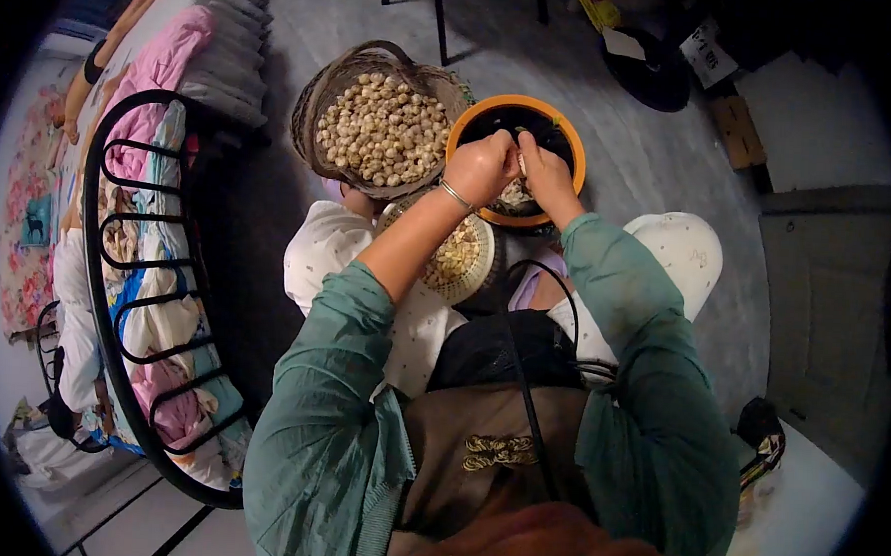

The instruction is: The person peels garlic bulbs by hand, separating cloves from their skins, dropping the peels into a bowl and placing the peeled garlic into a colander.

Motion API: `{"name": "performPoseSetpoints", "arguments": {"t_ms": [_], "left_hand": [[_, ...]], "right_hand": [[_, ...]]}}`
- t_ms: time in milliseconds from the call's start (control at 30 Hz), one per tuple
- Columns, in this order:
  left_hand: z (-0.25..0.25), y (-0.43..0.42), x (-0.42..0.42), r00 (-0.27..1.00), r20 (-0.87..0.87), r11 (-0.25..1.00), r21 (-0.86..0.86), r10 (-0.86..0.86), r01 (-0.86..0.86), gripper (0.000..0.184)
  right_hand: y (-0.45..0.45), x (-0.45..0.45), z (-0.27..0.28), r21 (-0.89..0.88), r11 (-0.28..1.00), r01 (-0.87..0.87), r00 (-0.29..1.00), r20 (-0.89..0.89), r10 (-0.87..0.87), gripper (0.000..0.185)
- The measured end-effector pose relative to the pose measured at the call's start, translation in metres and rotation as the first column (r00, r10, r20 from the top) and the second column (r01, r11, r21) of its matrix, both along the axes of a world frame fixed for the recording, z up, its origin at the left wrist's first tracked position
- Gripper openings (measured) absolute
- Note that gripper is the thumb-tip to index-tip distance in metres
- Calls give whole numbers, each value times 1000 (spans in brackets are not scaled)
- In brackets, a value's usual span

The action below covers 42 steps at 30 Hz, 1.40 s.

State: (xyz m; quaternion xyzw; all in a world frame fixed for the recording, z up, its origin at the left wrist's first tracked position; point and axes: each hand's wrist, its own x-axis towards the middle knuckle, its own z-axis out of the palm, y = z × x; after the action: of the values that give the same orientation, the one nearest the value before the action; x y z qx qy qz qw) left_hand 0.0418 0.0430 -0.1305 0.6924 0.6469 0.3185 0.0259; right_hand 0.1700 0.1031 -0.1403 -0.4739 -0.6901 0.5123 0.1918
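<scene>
Over an orange-rimmed dark bucket [528,104], my left hand [483,168] and my right hand [547,173] meet with fingers pinched together. A small pale garlic bulb [521,164] shows in part between them, mostly hidden by the fingers. Pale skins and scraps [516,194] lie inside the bucket beneath my hands. To the left, a brown woven basket [306,123] holds many round, whitish garlic bulbs [383,126]. Nearer my lap, partly behind my left forearm, is a light-coloured basket [488,270] with pale yellow peeled cloves [459,255].
A bed with a black metal frame [95,223] and rumpled bedding stands at left; another person's arm [86,88] rests there. Dark stool legs [440,19] are ahead. A cardboard box [737,132] and a black round object [653,78] lie at far right.
</scene>
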Motion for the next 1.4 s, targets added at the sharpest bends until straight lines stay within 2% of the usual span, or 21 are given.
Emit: {"name": "performPoseSetpoints", "arguments": {"t_ms": [67,100,167,200,267,333,400,433,467,533,567,633,667,733,800,967,1000,1067,1200,1267,1400], "left_hand": [[1,0,0,983,171,997,16,70,-73,11],[1,1,0,983,171,997,17,70,-74,11],[2,6,-3,736,644,970,-235,208,-69,17],[-8,10,-7,736,645,970,-231,206,-69,17],[-25,18,-17,572,749,915,-403,334,-6,19],[-34,21,-21,577,742,908,-418,342,0,20],[-23,22,-23,679,598,832,-554,426,-34,24],[-10,19,-22,798,424,800,-589,428,-116,27],[-17,20,-21,801,422,799,-590,425,-113,27],[-33,22,-20,472,843,939,-334,259,80,28],[-26,21,-18,476,840,937,-338,260,84,28],[-4,16,-13,325,922,867,-328,209,374,31],[-6,16,-13,329,921,865,-332,210,377,31],[-10,15,-10,507,856,873,-320,100,368,32],[-10,14,-11,514,852,884,-309,95,349,30],[-7,9,-7,421,899,933,-247,120,261,28],[-6,7,-4,422,899,934,-246,120,260,28],[-5,3,2,469,876,953,-230,115,196,29],[-14,3,4,457,885,948,-216,89,233,31],[-17,2,2,415,905,942,-214,92,259,30],[-21,4,-1,332,933,931,-237,139,278,30]], "right_hand": [[-2,0,8,-91,994,66,997,-24,-69,67],[-2,1,10,-90,994,65,997,-23,-68,67],[-1,4,13,-269,963,17,983,-171,-65,64],[2,4,10,-265,964,17,983,-170,-64,64],[5,3,2,-263,963,-66,958,-288,-12,58],[7,4,-2,-287,956,-63,949,-315,-32,56],[6,2,0,-311,948,-60,938,-342,-53,54],[5,1,3,-355,935,-14,937,-332,-112,52],[5,1,4,-398,917,31,932,-319,-170,50],[6,2,2,-378,926,22,926,-341,-161,48],[7,2,1,-354,935,10,921,-361,-146,46],[7,3,-1,-337,941,18,925,-351,-144,46],[7,3,-2,-316,949,23,932,-338,-135,45],[9,4,-5,-366,931,-16,926,-357,-125,43],[8,2,-7,-411,910,-57,920,-375,-112,42],[5,0,2,-73,995,-64,907,-421,27,30],[4,-1,-1,-73,995,-64,907,-421,28,30],[3,-6,-7,-15,998,64,912,-406,-65,31],[2,-2,-6,-26,991,130,925,-356,-131,31],[3,1,-2,-338,939,66,873,-436,-219,31],[5,2,-7,-534,844,52,845,-426,-322,31]]}}
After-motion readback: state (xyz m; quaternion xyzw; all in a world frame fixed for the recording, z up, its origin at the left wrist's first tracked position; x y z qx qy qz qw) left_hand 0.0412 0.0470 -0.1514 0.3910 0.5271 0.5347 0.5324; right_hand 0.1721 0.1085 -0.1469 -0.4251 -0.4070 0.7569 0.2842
